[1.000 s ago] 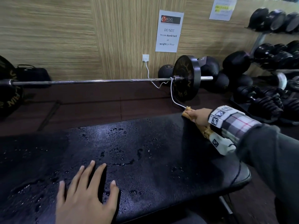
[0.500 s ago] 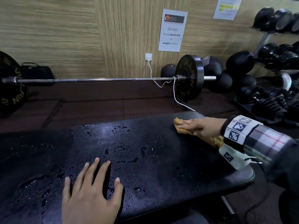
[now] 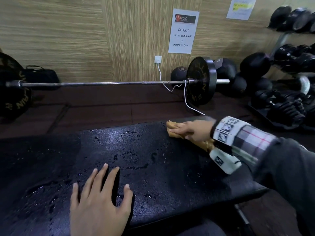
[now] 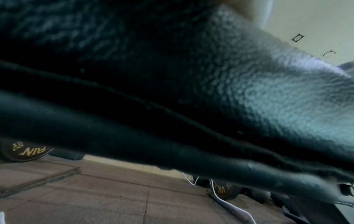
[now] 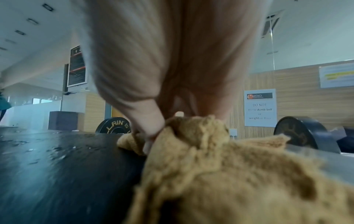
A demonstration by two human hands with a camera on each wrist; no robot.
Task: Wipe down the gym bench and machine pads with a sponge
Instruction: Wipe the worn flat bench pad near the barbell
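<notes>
Tan cloth point(image 3: 173, 132) pinched in right grip point(image 3: 196, 130), left grip point(image 3: 100, 201) spread on bench point(image 3: 170, 169), near "CARDIO" sign point(image 3: 183, 31).

Right grip point(image 3: 196, 132) travels left along the far edge of the surface point(image 3: 170, 167).

A second ago it was at the far right corner, tan cloth point(image 3: 172, 126) hanging partly over the rim where the white cable point(image 3: 185, 96) meets the edge. Now grip and cloth are fully on the pad, left of the cable's end, nearer the wet patch.
</notes>
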